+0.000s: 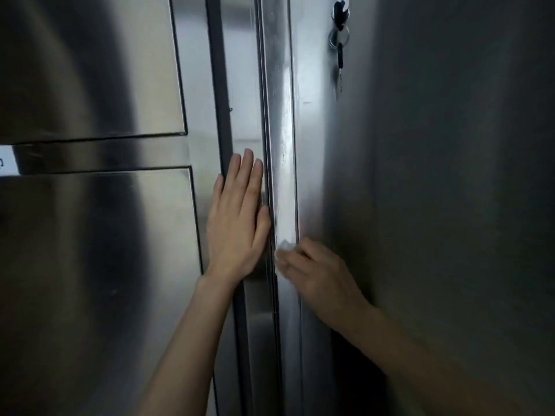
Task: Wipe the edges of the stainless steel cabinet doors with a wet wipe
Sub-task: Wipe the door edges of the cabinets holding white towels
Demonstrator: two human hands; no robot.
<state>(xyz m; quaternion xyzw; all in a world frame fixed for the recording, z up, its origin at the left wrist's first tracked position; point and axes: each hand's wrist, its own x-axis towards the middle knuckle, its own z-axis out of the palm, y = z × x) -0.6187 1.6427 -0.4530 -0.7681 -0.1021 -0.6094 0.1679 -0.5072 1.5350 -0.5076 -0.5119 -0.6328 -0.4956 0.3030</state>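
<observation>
Two stainless steel cabinet doors fill the view. The left door [99,265] has raised panels, and the right door [420,205] is plain. Between them runs a bright vertical door edge strip [283,145]. My left hand [237,217] lies flat with straight fingers on the left door beside the dark seam. My right hand [318,274] is blurred and grips a small white wet wipe [283,246], pressing it against the edge strip. Most of the wipe is hidden under the fingers.
A lock with keys on a ring [340,31] hangs at the top of the right door. A dark rubber seal [220,85] runs down the left door's edge. A white label [4,160] shows at the far left.
</observation>
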